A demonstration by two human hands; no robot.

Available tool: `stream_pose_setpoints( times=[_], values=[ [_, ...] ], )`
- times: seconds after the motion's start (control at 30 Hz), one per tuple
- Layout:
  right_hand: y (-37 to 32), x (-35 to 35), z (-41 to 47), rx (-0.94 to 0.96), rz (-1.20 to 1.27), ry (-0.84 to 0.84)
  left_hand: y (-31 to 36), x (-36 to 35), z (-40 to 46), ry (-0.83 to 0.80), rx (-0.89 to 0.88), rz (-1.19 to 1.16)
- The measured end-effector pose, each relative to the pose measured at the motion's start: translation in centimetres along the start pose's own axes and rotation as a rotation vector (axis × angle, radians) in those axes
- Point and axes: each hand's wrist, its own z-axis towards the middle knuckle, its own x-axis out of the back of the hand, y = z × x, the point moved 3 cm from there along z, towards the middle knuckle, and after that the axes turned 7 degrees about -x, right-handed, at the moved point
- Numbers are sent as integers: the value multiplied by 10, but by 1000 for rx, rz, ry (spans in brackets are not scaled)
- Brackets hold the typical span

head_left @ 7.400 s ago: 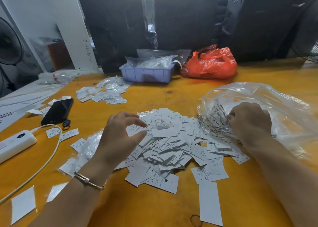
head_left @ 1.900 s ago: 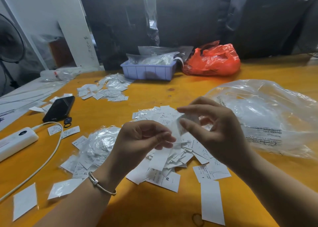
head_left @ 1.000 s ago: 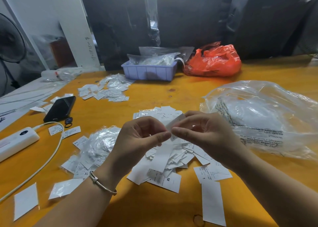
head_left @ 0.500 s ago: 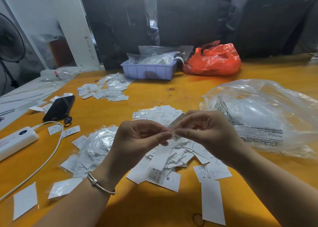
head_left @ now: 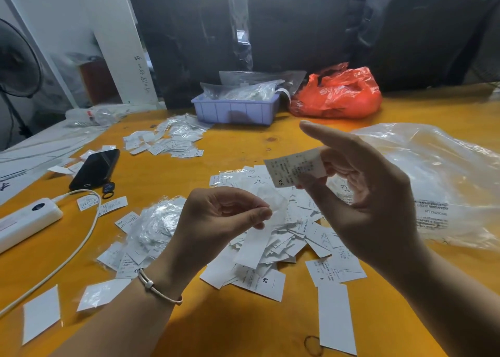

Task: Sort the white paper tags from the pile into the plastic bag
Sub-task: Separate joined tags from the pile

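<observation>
Tag (head_left: 296, 170), printed and marked "XS", is pinched in the grip of the right hand (head_left: 362, 194) between thumb and fingers, raised above the pile (head_left: 273, 235) on the bench (head_left: 243, 324); the left hand (head_left: 219, 221) pinches a small clear sleeve (head_left: 272, 204), and a blank white strip (head_left: 254, 248) hangs just under its fingers, though I cannot tell if the hand holds that strip or it only lies behind.

The bag (head_left: 433, 183) lies just to the right of the pile, crumpled and rather flat; its mouth is not clearly seen, so the tag may slide off the plastic and fall back on the bench if it is dropped without opening the bag first; I think this is the main risk. The pinch is light and only at one end of the tag, so it could also slip down into the pile and be lost among the others; the sleeve is thin and could cling to the fingers.

Inside the bag only printed text on its wall is visible; tags inside cannot be confirmed. Far behind, a blue tray (head_left: 235, 110) carries clear packets; beside it sits a red bag (head_left: 338, 94), contents hidden.
</observation>
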Motion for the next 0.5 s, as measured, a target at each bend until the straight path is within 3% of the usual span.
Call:
stream_pose_setpoints(
  times=[0.5],
  values=[
    [8, -8, 0, -20, -160, -183, 1, 1, 0, -19, 7, -4]
  ],
)
